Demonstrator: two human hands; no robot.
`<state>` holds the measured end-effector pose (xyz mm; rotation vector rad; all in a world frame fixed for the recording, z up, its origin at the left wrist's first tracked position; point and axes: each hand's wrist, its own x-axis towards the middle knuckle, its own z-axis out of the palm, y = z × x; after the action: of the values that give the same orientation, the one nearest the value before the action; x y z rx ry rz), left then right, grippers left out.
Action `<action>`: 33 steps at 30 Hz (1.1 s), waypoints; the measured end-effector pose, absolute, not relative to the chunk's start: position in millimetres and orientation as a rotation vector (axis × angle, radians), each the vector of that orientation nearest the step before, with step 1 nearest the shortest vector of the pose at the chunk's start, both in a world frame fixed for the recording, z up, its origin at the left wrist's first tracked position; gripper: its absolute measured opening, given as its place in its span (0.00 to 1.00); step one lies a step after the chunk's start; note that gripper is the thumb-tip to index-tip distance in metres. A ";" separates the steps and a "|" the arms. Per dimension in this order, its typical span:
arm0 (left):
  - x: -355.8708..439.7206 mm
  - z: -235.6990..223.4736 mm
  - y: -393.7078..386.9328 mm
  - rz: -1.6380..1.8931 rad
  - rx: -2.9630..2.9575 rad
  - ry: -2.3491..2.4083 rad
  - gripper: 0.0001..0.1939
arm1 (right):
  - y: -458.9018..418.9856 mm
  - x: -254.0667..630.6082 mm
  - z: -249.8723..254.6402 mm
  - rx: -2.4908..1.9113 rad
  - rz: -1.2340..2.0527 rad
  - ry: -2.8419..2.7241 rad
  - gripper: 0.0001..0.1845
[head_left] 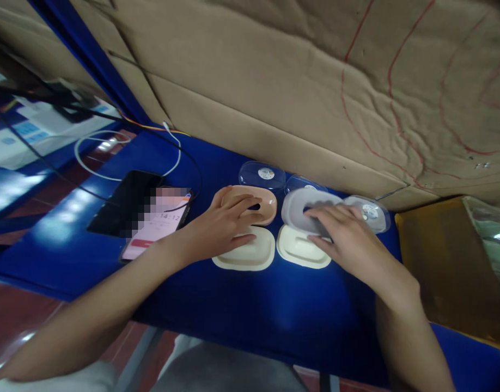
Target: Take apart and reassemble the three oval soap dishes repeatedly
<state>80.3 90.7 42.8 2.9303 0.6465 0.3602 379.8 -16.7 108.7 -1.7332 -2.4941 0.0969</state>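
Observation:
My left hand (pixel 229 220) lies with its fingers spread over a peach-coloured oval lid (pixel 269 206) that has a dark hole in its middle. Its thumb reaches over a cream shallow tray (pixel 250 256). My right hand (pixel 343 231) holds a grey lid (pixel 294 209) by its central hole and near edge; this lid is tilted and slightly blurred. Just below it sits a second cream tray (pixel 303 250) with a raised inner rim. Behind the lids lie clear plastic covers with round stickers, one cover (pixel 252 173) at the left and another (pixel 372 212) at the right.
On the blue table (pixel 274 316), a phone (pixel 160 220) with a lit screen and a black flat device (pixel 121 204) lie at the left, near a white cable (pixel 80 158). A cardboard box (pixel 446 261) stands at the right. Brown cardboard sheeting (pixel 254 71) rises behind.

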 end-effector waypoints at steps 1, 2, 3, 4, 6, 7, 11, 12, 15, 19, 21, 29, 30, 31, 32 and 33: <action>80.3 42.9 90.9 0.364 2.930 0.645 0.22 | -11.3 378.8 105.4 -1.759 -0.022 -2.467 0.21; 80.3 43.1 91.0 0.367 2.929 0.644 0.22 | -6.0 377.8 101.3 -1.782 -0.117 -2.450 0.21; 80.3 43.3 91.2 0.369 2.929 0.643 0.22 | -1.2 377.1 96.9 -1.798 -0.182 -2.445 0.21; 80.2 43.4 91.4 0.369 2.928 0.642 0.23 | 2.6 376.6 92.6 -1.806 -0.220 -2.453 0.20; 80.2 43.1 91.9 0.358 2.926 0.649 0.23 | 6.7 376.5 85.8 -1.810 -0.220 -2.491 0.19; 80.1 42.7 92.2 0.352 2.925 0.653 0.23 | 7.0 376.7 83.9 -1.804 -0.192 -2.514 0.18; 79.5 39.1 92.7 0.360 2.923 0.651 0.24 | 2.1 375.8 85.1 -1.769 -0.023 -2.577 0.14; 79.4 38.3 92.8 0.367 2.921 0.650 0.24 | 0.5 374.9 86.6 -1.767 0.011 -2.583 0.14; 79.1 37.3 93.1 0.388 2.912 0.658 0.23 | -2.8 371.6 90.8 -1.771 0.089 -2.588 0.12; 78.2 38.0 95.0 0.396 2.904 0.660 0.22 | -2.8 369.6 91.7 -1.772 0.130 -2.609 0.11; 77.3 38.0 96.6 0.401 2.892 0.665 0.22 | -0.1 370.1 89.6 -1.784 0.078 -2.609 0.11; 75.4 36.6 99.8 0.368 2.886 0.683 0.21 | 9.7 366.9 82.2 -1.812 -0.144 -2.613 0.13; 75.5 36.7 99.8 0.361 2.889 0.682 0.21 | 9.8 365.8 82.3 -1.826 -0.152 -2.618 0.13; 75.6 36.8 99.7 0.359 2.890 0.681 0.20 | 9.7 364.9 82.5 -1.835 -0.153 -2.625 0.13; 75.7 37.0 99.6 0.361 2.889 0.679 0.20 | 9.5 364.1 82.8 -1.838 -0.148 -2.635 0.12; 75.9 37.2 99.5 0.370 2.886 0.676 0.20 | 9.2 363.4 83.1 -1.837 -0.138 -2.645 0.12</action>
<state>75.9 99.5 37.2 2.8858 0.6765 0.3699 363.4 9.2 83.1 -1.8369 -2.6452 -0.1380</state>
